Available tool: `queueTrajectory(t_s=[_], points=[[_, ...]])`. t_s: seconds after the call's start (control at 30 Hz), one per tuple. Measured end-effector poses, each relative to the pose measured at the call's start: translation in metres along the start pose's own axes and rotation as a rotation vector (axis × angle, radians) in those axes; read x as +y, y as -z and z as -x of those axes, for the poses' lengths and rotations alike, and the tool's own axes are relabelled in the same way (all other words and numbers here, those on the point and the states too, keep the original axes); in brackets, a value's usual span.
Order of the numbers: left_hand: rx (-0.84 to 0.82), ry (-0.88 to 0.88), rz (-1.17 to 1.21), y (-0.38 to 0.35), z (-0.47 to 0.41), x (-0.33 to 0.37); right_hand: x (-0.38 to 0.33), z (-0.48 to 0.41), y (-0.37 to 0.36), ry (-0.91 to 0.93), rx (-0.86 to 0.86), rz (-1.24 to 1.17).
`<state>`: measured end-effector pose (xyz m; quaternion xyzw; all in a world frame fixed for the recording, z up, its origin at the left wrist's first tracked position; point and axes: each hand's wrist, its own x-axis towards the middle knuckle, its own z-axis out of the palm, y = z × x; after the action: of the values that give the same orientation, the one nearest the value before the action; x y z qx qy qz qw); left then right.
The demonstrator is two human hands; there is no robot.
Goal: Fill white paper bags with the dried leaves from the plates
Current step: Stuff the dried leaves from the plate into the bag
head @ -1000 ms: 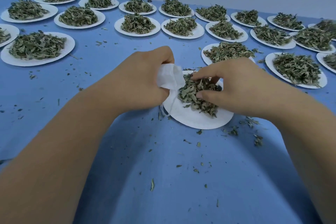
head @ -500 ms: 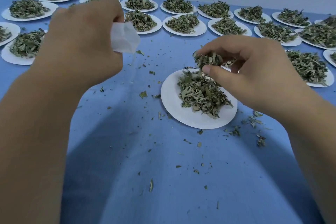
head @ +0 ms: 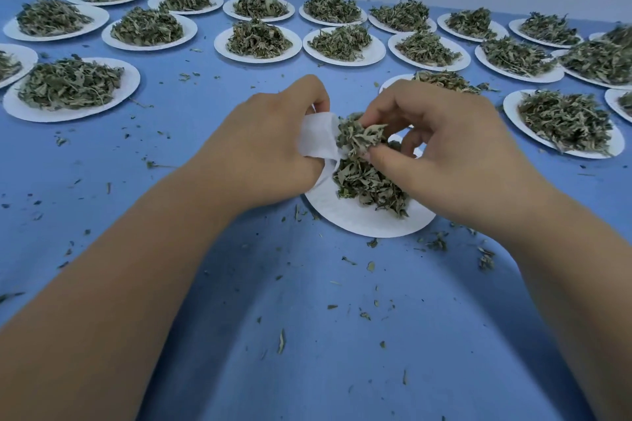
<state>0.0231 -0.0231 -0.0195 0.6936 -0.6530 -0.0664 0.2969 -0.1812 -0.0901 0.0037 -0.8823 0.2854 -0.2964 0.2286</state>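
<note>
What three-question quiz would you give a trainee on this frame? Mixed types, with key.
1. True or false: the left hand holds the white paper bag.
2. Pick one: the right hand pinches a clump of dried leaves
A) over the nearest plate, right beside the bag
B) over a plate in the far row
C) pressed flat on the cloth
3. Fill in: loose leaf bits lie scattered on the ___ tablecloth.

Key: 1 true; 2 A; 3 blue.
</note>
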Motion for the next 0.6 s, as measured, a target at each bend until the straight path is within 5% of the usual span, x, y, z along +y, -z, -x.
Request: queueTrajectory(t_s=[0.37, 0.6], points=[[-0.032, -0.031, 0.0, -0.004, 0.0, 0.004, -0.004, -0.006, -0.007, 0.044, -0.001, 0.015], [-0.031, -0.087, -0.063, -0.008, 0.002, 0.012, -0.014, -0.008, -0.024, 0.043, 0.159, -0.018]])
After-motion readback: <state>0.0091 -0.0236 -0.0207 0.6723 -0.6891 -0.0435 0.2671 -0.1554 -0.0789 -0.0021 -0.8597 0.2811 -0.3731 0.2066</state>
